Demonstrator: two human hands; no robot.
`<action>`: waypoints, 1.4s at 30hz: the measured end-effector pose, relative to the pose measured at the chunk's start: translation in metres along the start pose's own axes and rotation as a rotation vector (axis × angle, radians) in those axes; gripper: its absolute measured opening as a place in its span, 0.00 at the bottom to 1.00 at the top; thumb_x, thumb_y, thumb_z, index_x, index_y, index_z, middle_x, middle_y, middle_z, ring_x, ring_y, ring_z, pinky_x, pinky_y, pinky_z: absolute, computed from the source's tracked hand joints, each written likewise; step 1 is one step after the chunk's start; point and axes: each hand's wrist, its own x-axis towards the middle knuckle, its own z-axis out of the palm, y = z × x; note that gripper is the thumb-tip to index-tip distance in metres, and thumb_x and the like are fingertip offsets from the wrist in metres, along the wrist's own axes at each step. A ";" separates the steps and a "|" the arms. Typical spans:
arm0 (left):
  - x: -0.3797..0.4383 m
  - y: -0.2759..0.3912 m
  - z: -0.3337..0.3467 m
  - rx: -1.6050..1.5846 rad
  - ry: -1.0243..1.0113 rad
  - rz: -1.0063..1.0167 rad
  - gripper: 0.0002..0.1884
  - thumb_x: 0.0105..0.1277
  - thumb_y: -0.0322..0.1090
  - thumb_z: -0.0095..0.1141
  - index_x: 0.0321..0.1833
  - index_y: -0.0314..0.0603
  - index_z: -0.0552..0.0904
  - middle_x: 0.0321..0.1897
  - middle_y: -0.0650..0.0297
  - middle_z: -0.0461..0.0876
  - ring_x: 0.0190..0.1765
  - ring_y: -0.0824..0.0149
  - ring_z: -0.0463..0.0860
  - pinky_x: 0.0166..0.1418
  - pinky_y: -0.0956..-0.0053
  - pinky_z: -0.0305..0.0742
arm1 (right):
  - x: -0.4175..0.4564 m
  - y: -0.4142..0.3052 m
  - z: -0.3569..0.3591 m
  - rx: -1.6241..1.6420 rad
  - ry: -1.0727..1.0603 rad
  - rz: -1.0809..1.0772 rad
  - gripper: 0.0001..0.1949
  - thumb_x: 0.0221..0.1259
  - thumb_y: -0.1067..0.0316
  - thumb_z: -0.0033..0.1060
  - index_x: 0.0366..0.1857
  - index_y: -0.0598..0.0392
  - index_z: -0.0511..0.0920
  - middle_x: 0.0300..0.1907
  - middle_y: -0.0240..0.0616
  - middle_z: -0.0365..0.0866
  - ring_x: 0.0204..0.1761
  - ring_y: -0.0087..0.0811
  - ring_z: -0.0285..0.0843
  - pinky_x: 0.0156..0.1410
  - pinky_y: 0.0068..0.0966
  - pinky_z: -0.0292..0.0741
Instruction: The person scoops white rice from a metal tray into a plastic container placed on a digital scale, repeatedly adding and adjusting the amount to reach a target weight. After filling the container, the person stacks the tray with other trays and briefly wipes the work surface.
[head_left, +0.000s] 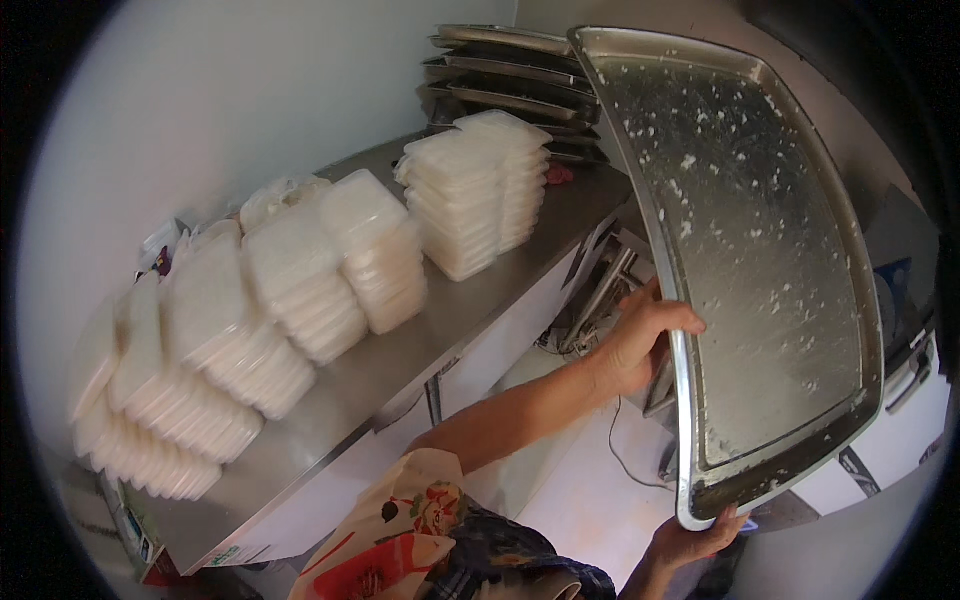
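A large metal sheet pan, its inside dotted with small white crumbs, is held up and tilted at the right. My left hand grips its long near rim, the thumb lying over the edge onto the inner face. Lower down, my right hand holds the bottom corner from beneath, and most of its fingers are hidden by the pan. To the left, tall stacks of whitish translucent plastic containers stand on a stainless steel table, well apart from both hands.
More sheet pans are piled at the table's far end by the wall. A small red item lies near them. Below the pan, a thin cable trails across the floor beside a metal frame. White equipment stands at the right.
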 end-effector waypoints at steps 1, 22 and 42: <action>0.002 -0.002 -0.001 -0.005 -0.024 0.022 0.16 0.43 0.27 0.59 0.37 0.34 0.75 0.27 0.61 0.75 0.34 0.65 0.76 0.41 0.68 0.72 | -0.002 0.002 -0.001 -0.054 0.017 -0.026 0.24 0.58 0.57 0.47 0.53 0.67 0.66 0.54 0.45 0.67 0.56 0.36 0.64 0.61 0.32 0.62; 0.011 0.094 0.036 0.386 -0.274 0.387 0.16 0.48 0.35 0.56 0.41 0.38 0.76 0.39 0.58 0.80 0.43 0.57 0.77 0.57 0.59 0.69 | 0.147 -0.062 0.023 0.245 -0.566 0.289 0.16 0.57 0.56 0.57 0.16 0.47 0.65 0.12 0.27 0.62 0.14 0.21 0.56 0.17 0.18 0.50; 0.166 0.169 0.076 0.292 0.062 0.594 0.31 0.46 0.35 0.55 0.53 0.31 0.61 0.52 0.47 0.62 0.51 0.49 0.68 0.55 0.48 0.67 | 0.365 0.014 0.218 0.388 -0.818 0.159 0.16 0.53 0.56 0.62 0.35 0.58 0.72 0.30 0.36 0.76 0.33 0.28 0.79 0.26 0.16 0.70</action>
